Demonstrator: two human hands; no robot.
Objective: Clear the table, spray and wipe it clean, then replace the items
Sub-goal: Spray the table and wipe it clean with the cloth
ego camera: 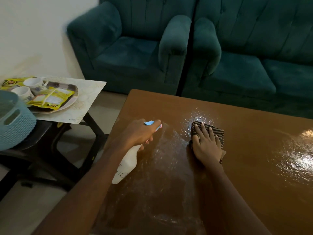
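Brown wooden tabletop (254, 126), sprayed and partway wiped.
Our right grip (207, 147) lies flat, fingers straight, pressing the brown striped cloth (218, 132) onto the wood; just left of it our left grip (140, 133) is clenched around the white plastic spray bottle (126, 165), nozzle pointing forward-right. The glistening patch of droplets (199, 118) lies just beyond the right grip's fingertips, touching the cloth's far edge, so we judge the right grip nearer and the wipe straight ahead. The oval tray (74, 97) of cleared items sits well left of both.
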